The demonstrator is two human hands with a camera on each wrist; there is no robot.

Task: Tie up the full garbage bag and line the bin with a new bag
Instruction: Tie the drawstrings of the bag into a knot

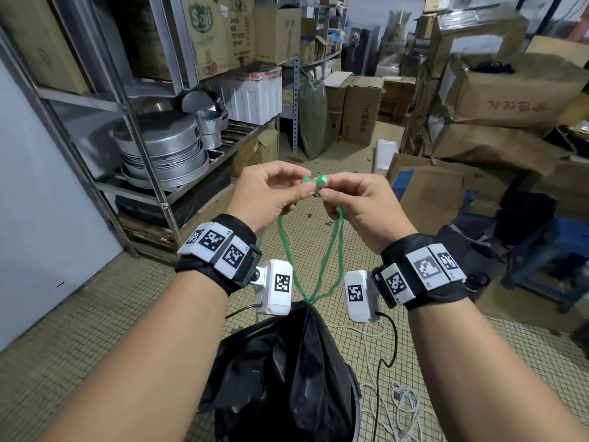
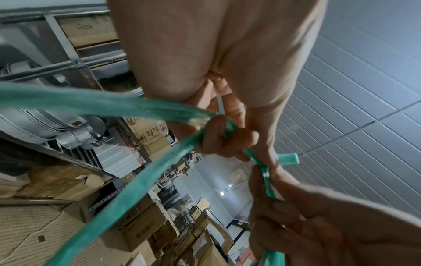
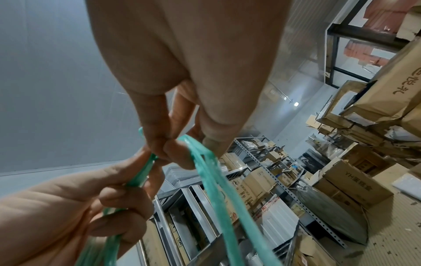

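Note:
The full black garbage bag [image 1: 287, 362] stands low in the middle of the head view, inside a dark bin [image 1: 357, 409] whose rim barely shows. Its neck is cinched where the green drawstring [image 1: 338, 250] comes out. Two green loops rise to my hands at chest height. My left hand [image 1: 299, 189] and right hand [image 1: 325, 194] meet fingertip to fingertip, each pinching the string's crossed ends. In the left wrist view my left hand [image 2: 218, 140] curls round the drawstring [image 2: 136, 180]. In the right wrist view my right hand [image 3: 168, 149] pinches the drawstring [image 3: 216, 180].
A metal rack with stacked steel pans [image 1: 165, 145] stands at the left beside a grey wall [image 1: 32, 218]. Piled cardboard boxes [image 1: 510, 90] fill the right and back. A blue stool [image 1: 541, 260] and loose white cables [image 1: 398, 403] are on the tiled floor to the right of the bin.

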